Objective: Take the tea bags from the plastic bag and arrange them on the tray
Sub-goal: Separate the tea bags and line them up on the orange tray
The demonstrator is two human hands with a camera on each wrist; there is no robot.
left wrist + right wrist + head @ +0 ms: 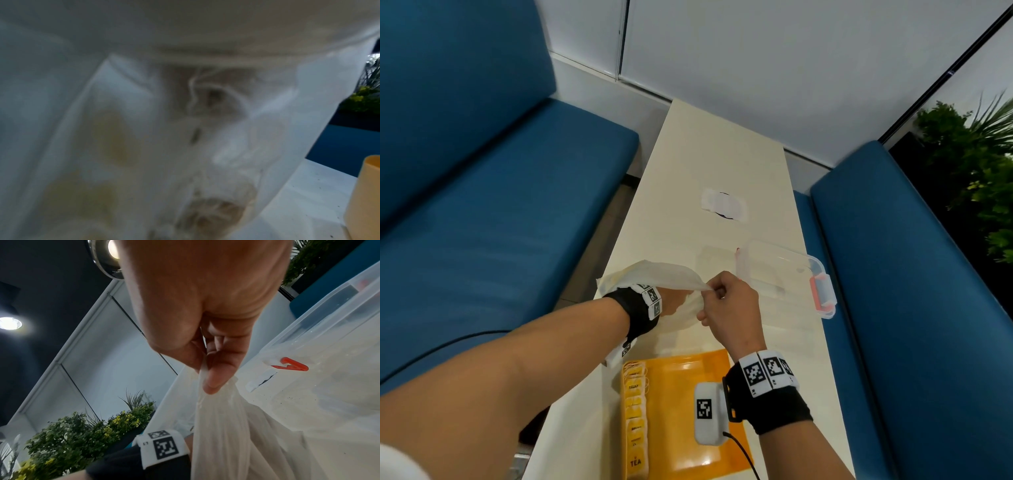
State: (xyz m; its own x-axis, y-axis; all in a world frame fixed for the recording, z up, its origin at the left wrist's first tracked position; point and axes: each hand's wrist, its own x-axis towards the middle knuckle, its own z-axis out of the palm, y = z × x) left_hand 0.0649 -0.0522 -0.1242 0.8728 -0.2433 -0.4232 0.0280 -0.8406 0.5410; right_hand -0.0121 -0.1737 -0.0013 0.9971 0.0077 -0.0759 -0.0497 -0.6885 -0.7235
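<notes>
A thin white plastic bag is held up over the cream table. My right hand pinches its rim between thumb and fingers, seen close in the right wrist view, where the bag hangs below my right hand. My left hand is pushed inside the bag past the wrist, so its fingers are hidden. The left wrist view shows only blurred plastic with yellowish shapes behind it. Nearer me lies the orange tray, with a row of several yellow tea bags along its left side.
A clear plastic box with a red latch stands right of the bag. A white label sticks to the table further back. Blue benches flank the narrow table, and plants stand at the far right.
</notes>
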